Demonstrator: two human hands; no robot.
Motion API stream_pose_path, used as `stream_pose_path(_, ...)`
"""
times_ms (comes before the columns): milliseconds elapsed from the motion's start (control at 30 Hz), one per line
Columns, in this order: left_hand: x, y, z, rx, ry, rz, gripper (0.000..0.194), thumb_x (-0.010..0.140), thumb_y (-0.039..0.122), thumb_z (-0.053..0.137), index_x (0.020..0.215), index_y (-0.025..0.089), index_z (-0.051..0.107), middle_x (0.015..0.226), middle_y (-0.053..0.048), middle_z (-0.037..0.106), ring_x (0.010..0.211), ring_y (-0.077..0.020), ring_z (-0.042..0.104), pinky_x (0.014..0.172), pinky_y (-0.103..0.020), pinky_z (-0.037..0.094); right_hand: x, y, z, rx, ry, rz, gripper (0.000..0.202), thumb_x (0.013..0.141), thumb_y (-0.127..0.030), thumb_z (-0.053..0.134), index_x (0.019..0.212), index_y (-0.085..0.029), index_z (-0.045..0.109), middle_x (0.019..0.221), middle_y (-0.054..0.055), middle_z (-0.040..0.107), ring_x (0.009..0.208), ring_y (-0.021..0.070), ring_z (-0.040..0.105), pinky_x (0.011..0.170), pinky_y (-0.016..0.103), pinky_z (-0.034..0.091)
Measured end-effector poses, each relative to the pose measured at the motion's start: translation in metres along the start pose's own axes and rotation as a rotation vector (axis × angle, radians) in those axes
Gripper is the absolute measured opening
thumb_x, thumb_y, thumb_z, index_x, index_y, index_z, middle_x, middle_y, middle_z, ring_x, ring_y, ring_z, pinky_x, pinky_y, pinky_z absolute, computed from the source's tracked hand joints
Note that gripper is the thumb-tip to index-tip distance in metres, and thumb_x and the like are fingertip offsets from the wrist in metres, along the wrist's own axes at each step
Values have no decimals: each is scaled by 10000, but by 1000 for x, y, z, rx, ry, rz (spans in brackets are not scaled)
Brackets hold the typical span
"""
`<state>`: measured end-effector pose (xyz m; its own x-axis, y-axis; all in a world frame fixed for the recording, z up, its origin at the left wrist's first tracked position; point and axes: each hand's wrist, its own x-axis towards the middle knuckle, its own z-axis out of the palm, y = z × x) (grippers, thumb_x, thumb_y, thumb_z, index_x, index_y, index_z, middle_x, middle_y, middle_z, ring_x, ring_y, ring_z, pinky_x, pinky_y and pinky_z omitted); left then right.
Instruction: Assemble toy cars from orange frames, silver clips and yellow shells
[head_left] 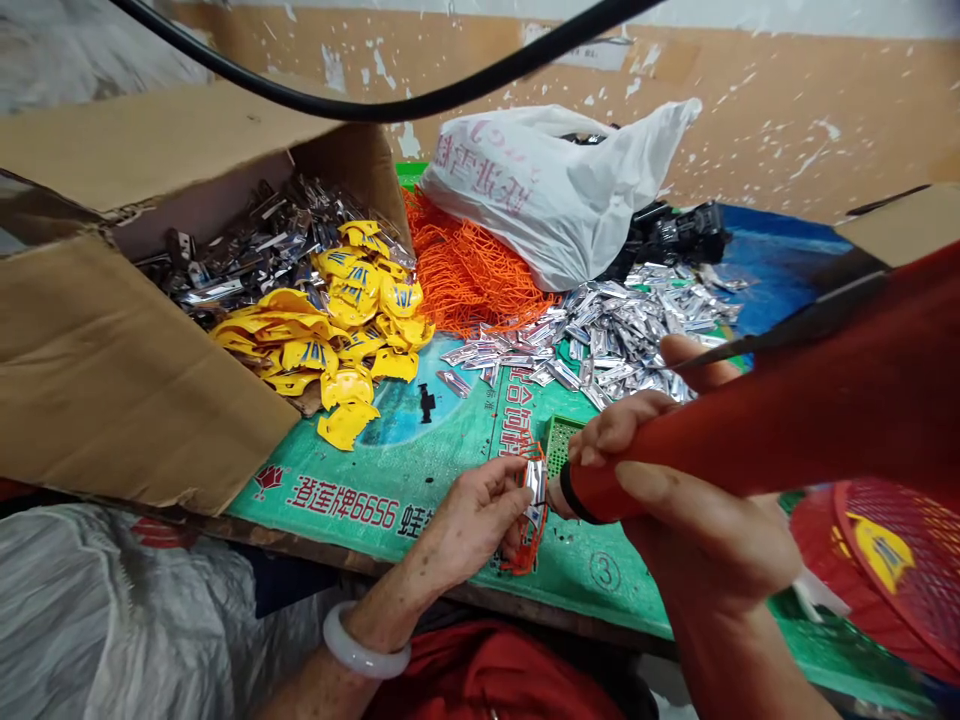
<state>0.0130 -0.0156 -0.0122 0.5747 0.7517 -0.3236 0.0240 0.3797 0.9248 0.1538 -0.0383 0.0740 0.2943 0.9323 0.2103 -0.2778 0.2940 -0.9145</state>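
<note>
My left hand (pixel 480 515), with a white bangle on its wrist, pinches a small silver strip (pixel 534 485) at the table's front. Bits of orange netting (pixel 525 555) show around the strip and below the fingers. My right hand (pixel 697 530) is wrapped round a thick red electric screwdriver (pixel 675 450). A black ring circles the tool near its narrow nose, which points left at the strip. Whether the bit touches the strip I cannot tell. Just behind the nose sits a small green perforated basket (pixel 559 440), partly covered by my right fingers.
An open cardboard box (pixel 135 370) at left spills dark metal parts and yellow printed pieces (pixel 349 385). Orange netting (pixel 472 265), a white plastic bag (pixel 540 190) and a heap of silver strips (pixel 637 330) lie behind. A red mesh basket (pixel 862 600) stands at right; a black cable (pixel 420 105) hangs overhead.
</note>
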Motion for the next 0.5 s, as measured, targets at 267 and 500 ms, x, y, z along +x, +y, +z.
stream_pose_path(267, -2, 6, 1, 41, 27, -10, 420, 843, 337, 547, 1178, 83, 545, 494, 85, 460, 396, -69, 430, 396, -174, 346, 0, 6, 0, -17, 15, 5, 639, 607, -111, 688, 1186, -314, 509, 697, -51, 605, 569, 139, 584, 553, 317, 514)
stream_pose_path(500, -1, 5, 2, 60, 43, 0, 392, 835, 348, 556, 1142, 105, 581, 496, 85, 449, 394, -67, 420, 396, -176, 327, -1, 8, -1, -64, 6, 5, 447, 618, -110, 692, 1022, -265, 581, 694, -50, 612, 595, 142, 580, 588, 333, 513)
